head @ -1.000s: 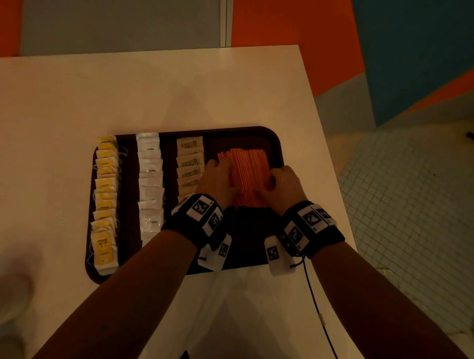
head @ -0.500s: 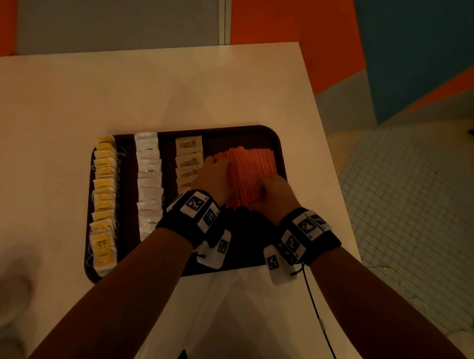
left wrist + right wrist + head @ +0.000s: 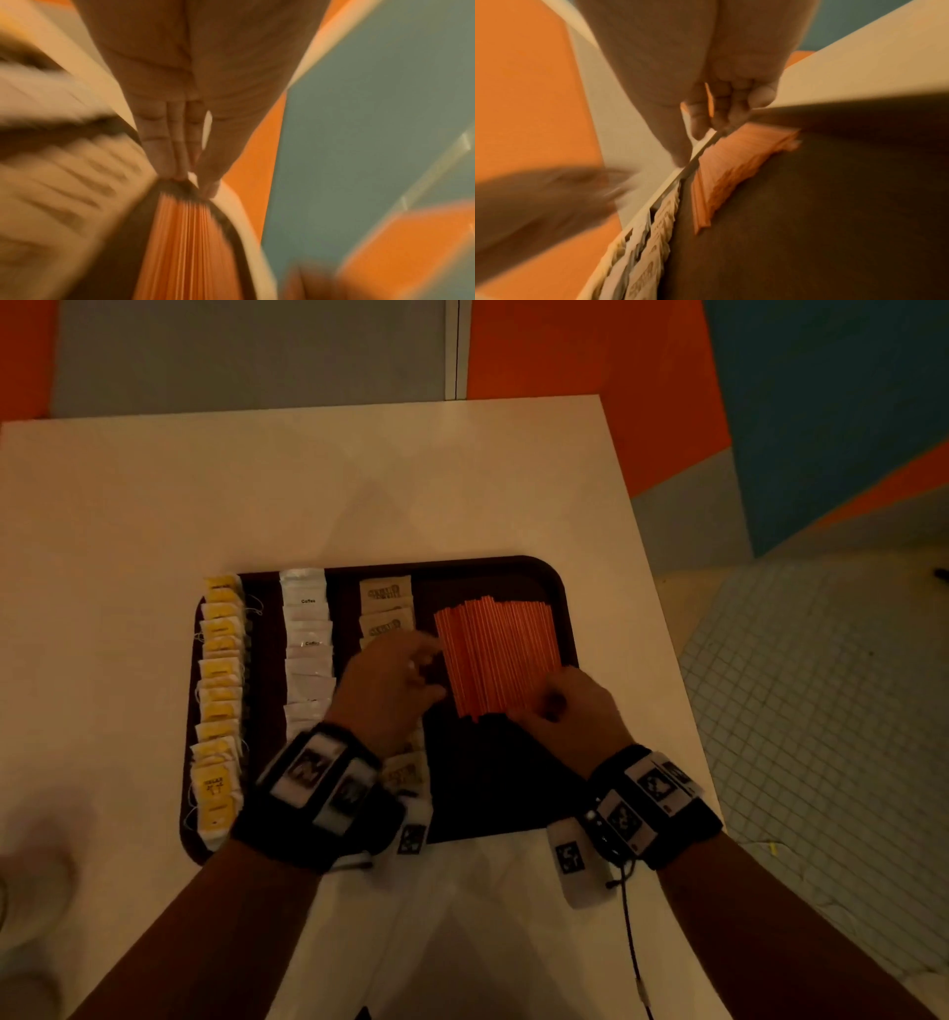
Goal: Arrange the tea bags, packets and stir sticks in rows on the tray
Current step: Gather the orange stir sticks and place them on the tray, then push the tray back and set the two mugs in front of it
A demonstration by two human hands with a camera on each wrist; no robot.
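Observation:
A dark brown tray holds a column of yellow tea bags, a column of white packets, a column of beige packets and a flat row of orange stir sticks. My left hand hovers just left of the sticks. The left wrist view shows its fingers straight and together above the stir sticks, holding nothing. My right hand is at the sticks' near right corner. In the right wrist view its fingers are loosely curled and empty above the stir sticks.
The tray lies near the front right of a white table, whose right edge drops to a tiled floor. The tray's near right part is bare. A pale blurred object sits at the table's left front.
Both hands have lifted off the stir sticks and drawn apart, the left one leftwards, the right one towards me. The sticks now lie uncovered in a flat row.

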